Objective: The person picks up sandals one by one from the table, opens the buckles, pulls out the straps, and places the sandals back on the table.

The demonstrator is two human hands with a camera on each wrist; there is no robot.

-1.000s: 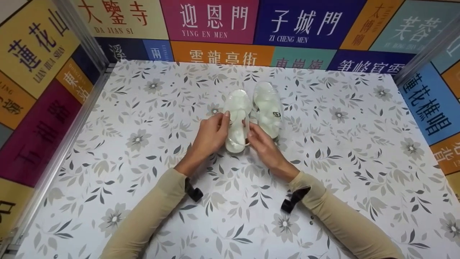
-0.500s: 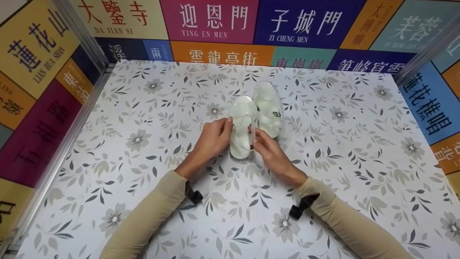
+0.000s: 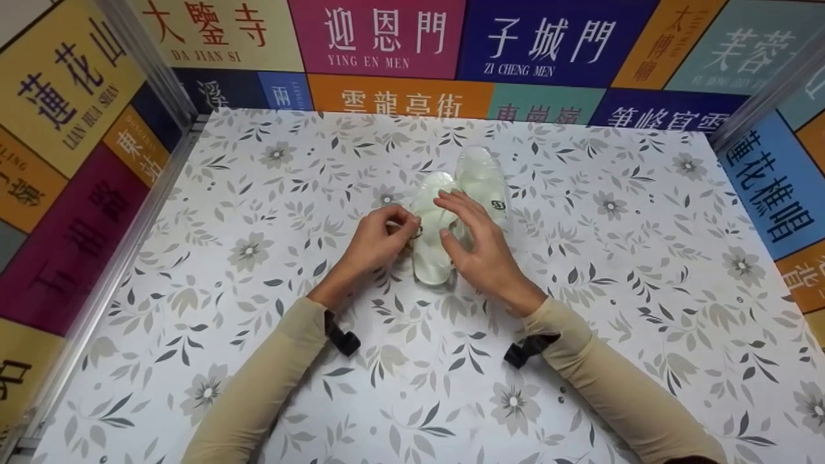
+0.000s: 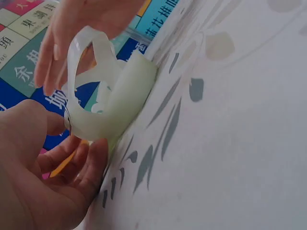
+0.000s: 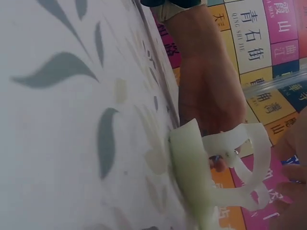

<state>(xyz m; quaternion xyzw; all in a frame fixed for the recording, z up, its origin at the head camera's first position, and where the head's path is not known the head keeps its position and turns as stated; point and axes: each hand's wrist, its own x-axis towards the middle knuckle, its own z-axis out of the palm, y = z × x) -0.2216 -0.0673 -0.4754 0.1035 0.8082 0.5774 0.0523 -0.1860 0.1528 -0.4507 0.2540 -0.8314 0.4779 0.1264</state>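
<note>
On the flower-patterned table (image 3: 258, 335) the near sandal (image 3: 432, 261) rests sole down, just left of the far sandal (image 3: 482, 174); the step in hand looks to be work on its strap (image 4: 73, 67), and the next move probably calls for steadying the sole while the strap is worked. The right hand (image 3: 480, 245) arches above the near sandal, fingers spread and seemingly gripping nothing, while the left hand (image 3: 380, 238) pinches the strap's side by a small metal fitting (image 4: 68, 118).

There are 2 sandals (image 3: 430, 258) (image 3: 480, 175), 2 hands (image 3: 379, 240) (image 3: 482, 250), 2 sleeves (image 3: 258, 380) (image 3: 631, 386) and 1 table (image 3: 425, 380).
</note>
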